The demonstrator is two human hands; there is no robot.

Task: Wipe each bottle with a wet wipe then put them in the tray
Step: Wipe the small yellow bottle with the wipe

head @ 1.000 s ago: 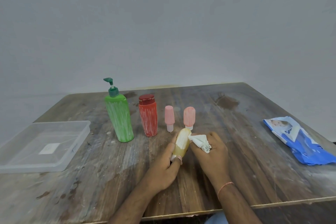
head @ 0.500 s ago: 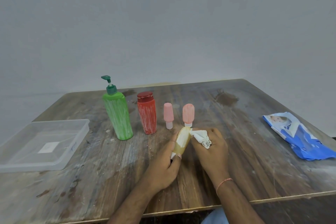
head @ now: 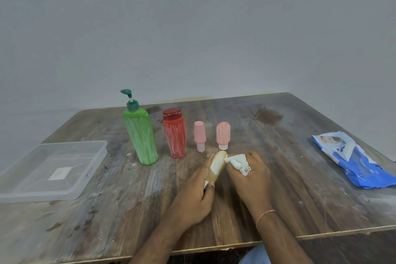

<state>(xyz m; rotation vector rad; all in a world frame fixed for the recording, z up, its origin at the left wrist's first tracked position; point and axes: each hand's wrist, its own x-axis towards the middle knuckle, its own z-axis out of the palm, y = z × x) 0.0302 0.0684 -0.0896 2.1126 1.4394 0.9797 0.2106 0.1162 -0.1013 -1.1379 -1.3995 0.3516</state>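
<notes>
yellow small bottle [head: 216, 166] is the item in hand: it sits tilted just above the table [head: 300, 178], near the front centre, cap end toward me. my left hand [head: 194, 197] is closed round its lower end, fingers wrapped on the cap. my right hand [head: 249, 174] is closed on a bunched white wet wipe [head: 239, 162], which touches the bottle's upper side.

step in hand, as i judge it: wiping bottle 1. white smears show on its face, so the wipe is not finished. next move calls for turning the bottle in the left hand so the wipe reaches every side, then carrying it well left to the clear tray [head: 97, 152], which holds no bottle.

4 bottles stand in a row behind, all streaked white: green pump bottle [head: 141, 135], red bottle [head: 174, 135], pink bottle [head: 200, 135], a second, rounder pink bottle [head: 222, 135].

writing: the blue wipe pack [head: 353, 161], far right, carries print too blurred to read. the tray has a white sticker and a blue scrawl; neither is legible.
</notes>
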